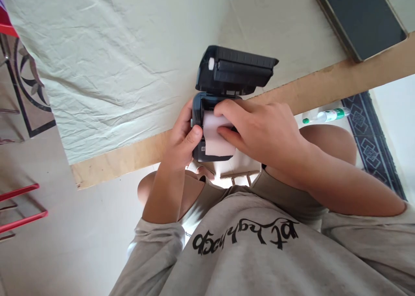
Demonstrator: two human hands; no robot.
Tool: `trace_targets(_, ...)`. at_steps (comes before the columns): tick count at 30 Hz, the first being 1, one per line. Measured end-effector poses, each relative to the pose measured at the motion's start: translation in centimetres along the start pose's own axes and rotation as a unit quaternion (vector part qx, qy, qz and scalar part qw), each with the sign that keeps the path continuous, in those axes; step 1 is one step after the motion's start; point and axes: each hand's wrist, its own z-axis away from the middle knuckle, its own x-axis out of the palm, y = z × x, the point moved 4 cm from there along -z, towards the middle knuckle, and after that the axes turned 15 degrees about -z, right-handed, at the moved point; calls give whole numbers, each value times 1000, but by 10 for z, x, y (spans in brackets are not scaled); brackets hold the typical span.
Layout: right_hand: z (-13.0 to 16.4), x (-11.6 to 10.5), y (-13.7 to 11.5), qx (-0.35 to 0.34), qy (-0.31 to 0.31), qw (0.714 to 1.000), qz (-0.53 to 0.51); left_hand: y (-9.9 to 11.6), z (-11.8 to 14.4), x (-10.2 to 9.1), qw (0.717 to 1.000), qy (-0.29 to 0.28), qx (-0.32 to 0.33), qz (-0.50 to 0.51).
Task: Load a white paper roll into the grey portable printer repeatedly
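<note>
My left hand (183, 142) gripped the left side of a small black printer (210, 131) at the near edge of the desk (106, 71), thumb curled over its rim. Its lid (235, 71) stood open, tilted toward the far side. My right hand (262, 131) lay across the open bay, fingers pressing on the white paper roll (215, 140) seated inside. A dark flat case (359, 19) rested well apart at the far right.
</note>
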Motion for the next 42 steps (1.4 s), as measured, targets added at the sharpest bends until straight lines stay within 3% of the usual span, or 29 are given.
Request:
trace_targets(4, 0, -9, 7, -67, 29, 986, -150, 4, -2, 0, 1000, 3, 30, 6)
trace_targets(6, 2, -14, 13, -108, 8, 952, -288, 4, -3, 0, 999, 20, 19, 22)
trace_targets(7, 2, -16, 18, -114, -15, 921, -373, 3, -3, 0, 999, 30, 11, 33)
trace_targets(10, -2, -24, 42, -38, -15, 816, -576, 1, -3, -2, 994, 72, -13, 86)
trace_targets(12, -8, -27, 67, 62, 53, 797, -598, 0, -4, -2, 988, 94, -27, 116)
trace_targets(15, -15, -26, 99, 157, 129, 827, -525, -3, -5, -3, 984, 113, -38, 133)
trace_targets(19, -20, -28, 120, 131, 222, 885, -389, -4, -6, -3, 984, 112, -29, 132)
trace_targets(22, -25, -30, 121, 82, 210, 958, -180, -4, -5, -3, 986, 109, -27, 123)
trace_targets(24, -28, -30, 122, 65, 191, 977, -66, -4, -5, -3, 986, 113, -23, 123)
trace_targets(29, -26, -30, 130, 114, 165, 979, -46, -4, -6, -2, 986, 116, -32, 119)
trace_targets(31, -19, -35, 123, 50, 209, 974, -67, -5, -7, -3, 986, 117, -34, 117)
trace_targets(33, -10, -41, 108, -59, 272, 956, -94, -6, -8, -3, 986, 112, -27, 117)
trace_targets(35, -4, -41, 93, -132, 297, 937, -130, -5, -9, -3, 986, 111, -27, 122)
trace_targets(38, -8, -24, 72, -135, 228, 950, -166, -2, -9, 0, 982, 123, -32, 143)
trace_targets(42, -27, 5, 62, -6, 119, 981, -154, 2, -8, 2, 981, 127, -24, 143)
